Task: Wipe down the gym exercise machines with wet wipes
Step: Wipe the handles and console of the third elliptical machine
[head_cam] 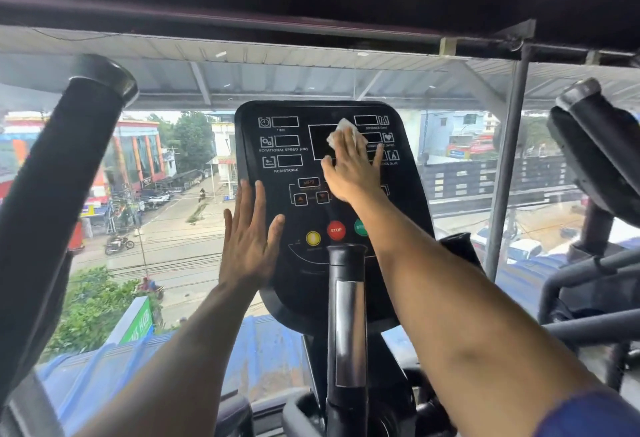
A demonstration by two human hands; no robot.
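Note:
The black console [287,131] of an exercise machine stands in front of me, with display windows on top and yellow, red and green buttons lower down. My right hand [349,169] lies flat with straight fingers on the central display, pressing a white wet wipe [341,131] against it; the wipe shows above my fingertips. My left hand [251,239] is open, fingers spread, resting against the console's lower left edge.
A black centre handlebar post [346,315] rises just below the console. A thick padded arm handle [59,173] slants up at the left, another handle [602,145] at the right. Behind the console is a large window over a street.

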